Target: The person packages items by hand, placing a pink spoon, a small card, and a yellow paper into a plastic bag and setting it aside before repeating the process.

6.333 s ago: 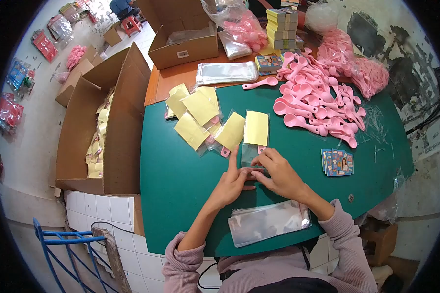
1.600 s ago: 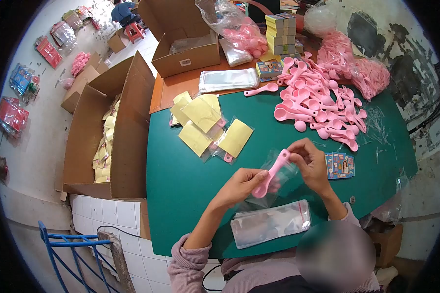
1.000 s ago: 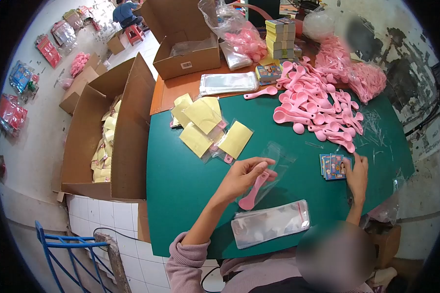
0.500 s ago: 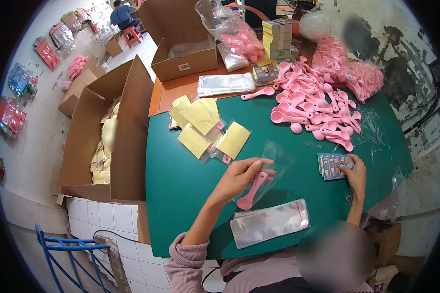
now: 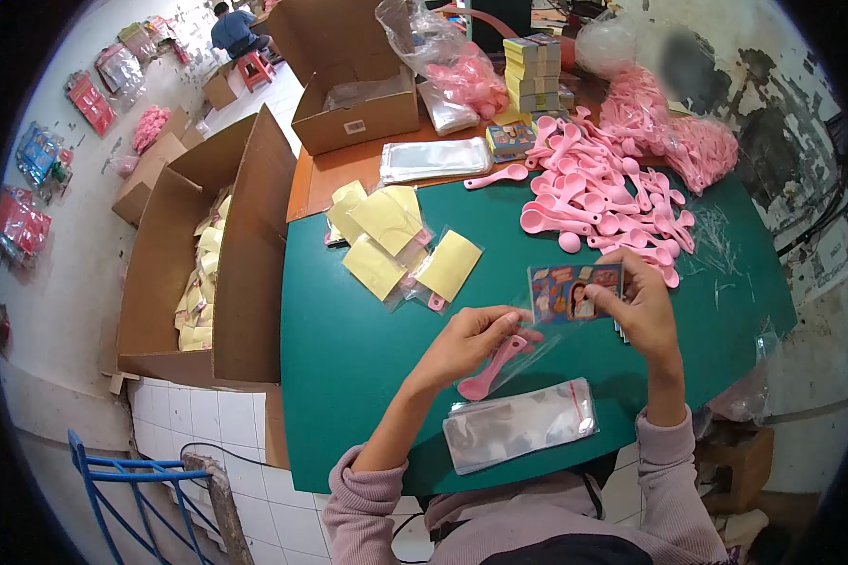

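Observation:
My left hand point(image 5: 464, 347) pinches a clear plastic bag point(image 5: 541, 352) over the green table. A pink measuring spoon point(image 5: 478, 384) lies in the bag, bowl end toward me. In my right hand point(image 5: 645, 306) is a colourful printed card point(image 5: 554, 294), gripped between thumb and fingers. The card's left edge is right at the bag's upper end. Beneath my right hand, only a small edge of the card stack point(image 5: 622, 331) shows. A pile of flat clear bags point(image 5: 518, 429) rests on the table just below my left hand.
Loose pink spoons point(image 5: 598, 193) are heaped at the back right. Several packed bags with yellow cards point(image 5: 386, 221) lie at the back left. Left of the table stands a large cardboard box point(image 5: 245, 254) with similar packs. A person point(image 5: 234, 30) sits far off.
My right hand has come up and left from the card stack, bringing a card to the bag. My left hand stays nearly in place with the bag and spoon.

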{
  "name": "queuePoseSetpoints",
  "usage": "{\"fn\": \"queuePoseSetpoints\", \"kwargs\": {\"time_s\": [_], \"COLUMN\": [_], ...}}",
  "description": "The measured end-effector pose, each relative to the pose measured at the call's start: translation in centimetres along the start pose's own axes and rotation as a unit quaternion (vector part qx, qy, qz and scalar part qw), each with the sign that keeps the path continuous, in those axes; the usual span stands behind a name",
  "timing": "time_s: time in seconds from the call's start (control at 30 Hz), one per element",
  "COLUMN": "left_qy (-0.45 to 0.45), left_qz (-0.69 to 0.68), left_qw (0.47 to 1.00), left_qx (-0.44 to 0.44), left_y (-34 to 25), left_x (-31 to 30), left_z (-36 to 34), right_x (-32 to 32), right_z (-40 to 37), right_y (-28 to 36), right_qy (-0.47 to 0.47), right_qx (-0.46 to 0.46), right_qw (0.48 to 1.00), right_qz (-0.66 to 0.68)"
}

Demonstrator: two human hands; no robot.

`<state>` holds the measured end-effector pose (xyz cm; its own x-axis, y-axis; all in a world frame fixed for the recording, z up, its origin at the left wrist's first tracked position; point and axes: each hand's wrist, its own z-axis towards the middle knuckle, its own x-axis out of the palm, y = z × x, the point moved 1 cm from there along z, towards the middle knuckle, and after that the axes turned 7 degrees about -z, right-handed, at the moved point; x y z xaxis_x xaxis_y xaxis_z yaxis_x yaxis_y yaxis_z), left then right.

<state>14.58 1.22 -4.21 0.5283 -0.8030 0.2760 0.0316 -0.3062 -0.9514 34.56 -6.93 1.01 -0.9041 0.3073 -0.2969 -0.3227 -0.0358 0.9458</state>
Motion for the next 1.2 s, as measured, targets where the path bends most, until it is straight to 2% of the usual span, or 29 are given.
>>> {"fn": "queuePoseSetpoints", "kwargs": {"time_s": [0.07, 0.1, 0.17, 0.3, 0.37, 0.4, 0.47, 0.5, 0.57, 0.6, 0.63, 0.7, 0.83, 0.9, 1.0, 1.07, 1.13, 1.2], "left_qy": [-0.034, -0.035, -0.045, -0.023, 0.003, 0.0, -0.017, -0.017, -0.045, -0.044, -0.047, -0.053, -0.011, 0.011, 0.028, 0.006, 0.022, 0.038], "left_qz": [0.063, 0.062, 0.059, 0.093, 0.163, 0.163, 0.003, 0.003, 0.002, 0.001, 0.044, 0.086, 0.14, 0.147, 0.184, 0.193, 0.182, 0.174], "left_qw": [0.997, 0.997, 0.997, 0.995, 0.987, 0.987, 1.0, 1.0, 0.999, 0.999, 0.998, 0.994, 0.988, 0.987, 0.982, 0.98, 0.983, 0.984], "left_qx": [-0.015, -0.014, 0.006, 0.013, -0.005, -0.005, 0.025, 0.025, 0.011, 0.011, 0.024, 0.036, 0.057, 0.059, 0.018, 0.043, 0.032, 0.022], "left_y": [-0.1, -0.1, 0.0, -0.3, -0.4, -0.6, -1.0, -1.1, -1.1, -1.1, -0.9, -0.2, 0.3, 0.0, -0.2, -0.2, 0.0, 0.1], "left_x": [-0.3, -0.3, -0.3, -0.4, -0.8, -0.6, 0.2, 0.2, 0.0, -0.1, -0.3, -0.7, -0.8, -0.6, -0.7, -1.0, -1.2, -1.1], "left_z": [0.0, 0.0, 0.2, 0.4, 0.5, 0.4, 0.1, 0.0, 0.0, 0.1, 0.2, 0.5, 0.8, 0.7, 0.5, 0.5, 0.7, 0.9], "right_x": [0.2, 0.1, -0.2, 0.2, 0.4, 0.4, 0.2, 0.1, 0.1, 0.0, 0.0, 0.2, 0.6, 0.9, 1.0, 1.0, 0.9, 1.3], "right_z": [0.0, 0.0, 0.1, 0.2, 0.4, 0.5, 0.8, 0.8, 0.5, 0.4, 0.5, 0.6, 1.1, 1.4, 1.6, 1.6, 1.4, 1.3], "right_y": [0.6, 0.9, 1.7, 2.1, 1.5, 1.5, 1.5, 1.5, 1.7, 2.2, 1.9, 1.5, 1.8, 1.4, 0.5, -0.1, -0.5, -0.4], "right_qy": [0.073, 0.075, 0.133, 0.17, 0.083, 0.086, -0.047, -0.047, 0.026, 0.061, 0.06, 0.092, 0.12, 0.188, 0.209, 0.187, 0.162, 0.191], "right_qx": [0.022, 0.022, -0.019, 0.021, -0.006, -0.008, -0.014, -0.015, -0.016, -0.017, -0.016, -0.102, -0.071, -0.052, -0.07, -0.053, -0.033, -0.136], "right_qw": [0.996, 0.996, 0.964, 0.963, 0.986, 0.986, 0.999, 0.999, 0.998, 0.987, 0.987, 0.965, 0.97, 0.962, 0.958, 0.969, 0.979, 0.953], "right_qz": [-0.053, -0.053, -0.227, -0.209, -0.142, -0.142, -0.018, -0.018, -0.053, -0.15, -0.15, -0.225, -0.2, -0.192, -0.185, -0.152, -0.121, -0.189]}}
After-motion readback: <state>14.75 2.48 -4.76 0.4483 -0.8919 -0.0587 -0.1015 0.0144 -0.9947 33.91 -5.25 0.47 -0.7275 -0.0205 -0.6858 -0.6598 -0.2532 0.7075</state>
